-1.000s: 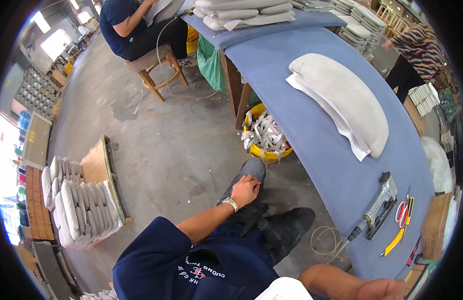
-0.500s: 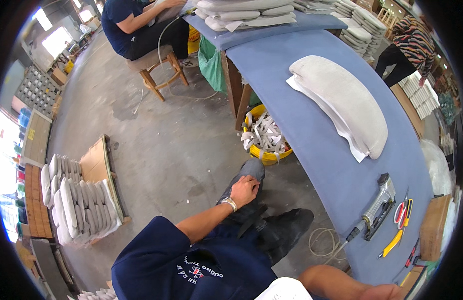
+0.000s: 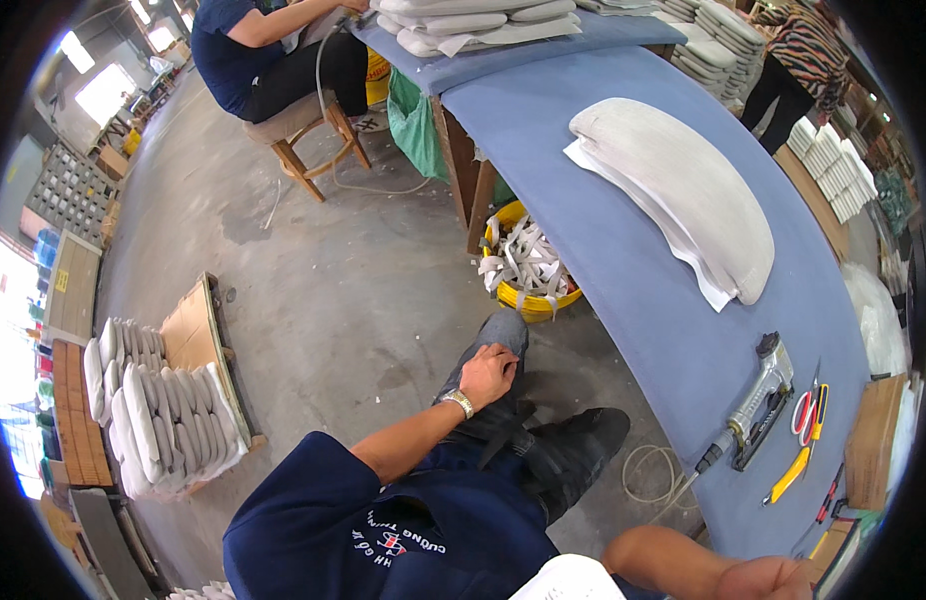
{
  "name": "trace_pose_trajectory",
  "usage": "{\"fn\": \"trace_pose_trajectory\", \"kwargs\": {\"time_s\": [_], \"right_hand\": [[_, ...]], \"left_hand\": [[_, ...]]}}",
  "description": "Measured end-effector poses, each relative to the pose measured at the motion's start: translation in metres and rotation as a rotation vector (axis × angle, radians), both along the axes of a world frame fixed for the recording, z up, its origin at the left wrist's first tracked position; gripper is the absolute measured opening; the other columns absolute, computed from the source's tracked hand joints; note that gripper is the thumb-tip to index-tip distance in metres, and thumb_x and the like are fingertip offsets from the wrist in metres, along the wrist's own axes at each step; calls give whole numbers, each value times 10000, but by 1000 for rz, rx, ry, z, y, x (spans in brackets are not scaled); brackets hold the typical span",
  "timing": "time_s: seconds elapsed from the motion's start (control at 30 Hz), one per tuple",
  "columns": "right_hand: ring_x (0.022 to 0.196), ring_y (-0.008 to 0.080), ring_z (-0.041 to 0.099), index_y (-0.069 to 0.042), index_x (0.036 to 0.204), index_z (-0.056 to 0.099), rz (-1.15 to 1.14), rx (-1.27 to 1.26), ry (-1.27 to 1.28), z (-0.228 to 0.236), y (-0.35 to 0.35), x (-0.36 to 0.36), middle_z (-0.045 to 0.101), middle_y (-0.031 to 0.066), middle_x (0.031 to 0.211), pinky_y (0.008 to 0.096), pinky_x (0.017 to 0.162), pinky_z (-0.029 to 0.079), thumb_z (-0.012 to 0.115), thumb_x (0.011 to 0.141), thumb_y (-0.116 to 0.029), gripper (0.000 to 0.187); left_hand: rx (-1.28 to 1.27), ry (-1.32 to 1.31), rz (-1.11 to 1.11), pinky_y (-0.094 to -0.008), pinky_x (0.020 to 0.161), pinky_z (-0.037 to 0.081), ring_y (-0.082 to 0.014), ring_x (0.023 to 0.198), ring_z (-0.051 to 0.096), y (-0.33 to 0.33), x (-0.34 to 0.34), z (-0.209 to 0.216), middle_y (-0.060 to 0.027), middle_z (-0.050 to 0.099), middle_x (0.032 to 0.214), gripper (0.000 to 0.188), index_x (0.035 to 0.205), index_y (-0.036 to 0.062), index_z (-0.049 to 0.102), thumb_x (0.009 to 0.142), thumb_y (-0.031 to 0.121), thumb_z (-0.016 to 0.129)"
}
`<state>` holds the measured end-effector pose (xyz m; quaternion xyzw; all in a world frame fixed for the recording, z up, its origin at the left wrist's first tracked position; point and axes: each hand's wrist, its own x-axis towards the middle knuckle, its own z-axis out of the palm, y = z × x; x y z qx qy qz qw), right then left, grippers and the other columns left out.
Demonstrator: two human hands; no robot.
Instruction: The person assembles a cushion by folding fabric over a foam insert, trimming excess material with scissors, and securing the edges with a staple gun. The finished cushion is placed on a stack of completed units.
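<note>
My left hand (image 3: 490,372) rests on my left thigh, with a metal-banded watch (image 3: 458,402) on the wrist. Its fingers are loosely curled in, and nothing shows in them. At the lower right, my right hand (image 3: 768,580) lies beside the table's near end; its fingers are cut off by the picture's dark rim. A curved, pale grey padded cushion (image 3: 688,195) lies on the blue-covered table (image 3: 543,130), with white backing along its left edge. Nearer me lie a pneumatic staple gun (image 3: 758,400) with its hose, red-handled scissors (image 3: 803,415) and a yellow utility knife (image 3: 788,478).
Under the table's edge stands a yellow basket (image 3: 508,295) full of fabric scraps. Stacked cushions (image 3: 473,25) sit at the far end, more cushions (image 3: 168,420) on a pallet at left. One person (image 3: 273,70) sits on a stool; another (image 3: 793,65) stands far right.
The view has shifted slightly, so the table and its tools appear a little higher or moved. My left hand stays on my thigh; my right hand remains at the lower right.
</note>
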<state>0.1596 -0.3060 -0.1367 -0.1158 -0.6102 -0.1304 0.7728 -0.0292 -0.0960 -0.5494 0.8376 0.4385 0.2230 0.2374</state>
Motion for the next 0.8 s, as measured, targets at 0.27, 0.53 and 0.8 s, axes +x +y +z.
{"fn": "trace_pose_trajectory", "kwargs": {"time_s": [0.27,0.53,0.8], "right_hand": [[532,14,532,-160,835,611,139,-103,-13,2,14,-2,573,-100,709,208,500,423,724,815,0,197],[505,22,530,-156,835,620,92,-272,-121,10,-7,13,590,-111,707,193,502,412,729,787,25,217],[498,23,522,-160,838,598,85,-465,-298,21,-16,25,608,-90,716,215,520,434,668,850,-34,145]], "left_hand": [[15,-6,22,-384,872,577,-272,971,675,1,-8,0,-44,716,1039,136,980,116,791,890,163,701],[3,-7,57,-377,867,569,-276,958,683,-3,-17,0,-48,729,1051,139,988,110,792,883,157,714],[-19,6,57,-386,857,568,-277,958,681,-3,-18,2,-48,730,1047,130,980,112,791,882,155,718]]}}
